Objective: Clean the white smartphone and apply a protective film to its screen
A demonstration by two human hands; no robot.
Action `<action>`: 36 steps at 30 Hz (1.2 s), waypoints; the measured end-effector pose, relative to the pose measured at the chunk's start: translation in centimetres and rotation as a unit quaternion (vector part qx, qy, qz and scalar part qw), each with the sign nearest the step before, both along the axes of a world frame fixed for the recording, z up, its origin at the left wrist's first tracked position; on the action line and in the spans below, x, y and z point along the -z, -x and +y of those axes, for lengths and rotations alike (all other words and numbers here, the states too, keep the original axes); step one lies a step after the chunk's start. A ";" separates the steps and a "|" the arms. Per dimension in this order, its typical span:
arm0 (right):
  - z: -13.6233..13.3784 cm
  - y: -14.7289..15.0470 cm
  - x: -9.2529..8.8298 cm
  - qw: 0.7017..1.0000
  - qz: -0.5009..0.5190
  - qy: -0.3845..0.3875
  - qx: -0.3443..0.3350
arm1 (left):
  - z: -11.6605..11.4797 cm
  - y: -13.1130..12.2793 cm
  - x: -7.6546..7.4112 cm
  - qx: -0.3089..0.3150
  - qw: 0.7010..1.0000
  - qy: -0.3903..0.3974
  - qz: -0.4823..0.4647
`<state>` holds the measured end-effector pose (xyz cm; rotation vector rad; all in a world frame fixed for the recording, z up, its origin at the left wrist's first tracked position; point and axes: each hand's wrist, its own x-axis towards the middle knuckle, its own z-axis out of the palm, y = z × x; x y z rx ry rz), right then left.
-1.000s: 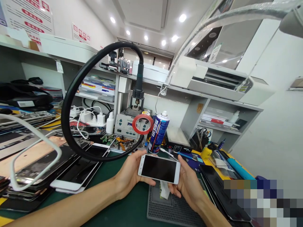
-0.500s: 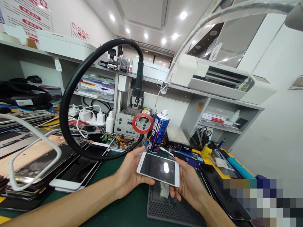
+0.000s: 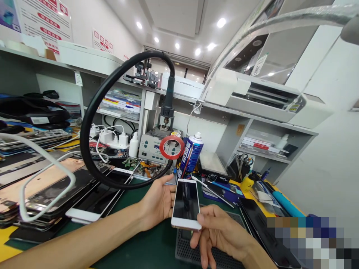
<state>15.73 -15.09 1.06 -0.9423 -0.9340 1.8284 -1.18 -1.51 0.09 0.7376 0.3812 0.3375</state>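
Observation:
A white smartphone (image 3: 185,203) with a dark screen is held upright over the green bench mat, its long side pointing away from me. My right hand (image 3: 217,233) pinches its near bottom edge between thumb and fingers. My left hand (image 3: 158,201) rests against the phone's left side with fingers loosely spread, touching its edge. Beneath the phone lies a grey ribbed work mat (image 3: 187,250).
A thick black hose (image 3: 92,119) loops over the bench from a hot-air station (image 3: 153,144). A red tape roll (image 3: 171,147) and a blue spray can (image 3: 190,153) stand behind the phone. Stacked phones (image 3: 56,194) crowd the left; screens and tools (image 3: 260,194) lie right.
The phone has turned from lying crosswise to pointing lengthwise away from me. My right hand shifted to its near end, and my left hand loosened to the side.

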 end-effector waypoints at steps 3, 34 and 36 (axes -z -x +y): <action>0.2 0.1 0.2 0.999 -0.033 0.003 -0.014 | -0.2 0.1 -0.1 -0.017 1.000 -0.023 -0.009; 0.7 -0.2 1.3 0.993 -0.110 0.002 -0.039 | -1.8 0.6 -0.6 -0.071 0.971 -0.224 -0.042; 0.7 -0.2 1.4 0.993 -0.110 -0.001 -0.040 | -1.8 0.6 -0.6 -0.072 0.971 -0.222 -0.039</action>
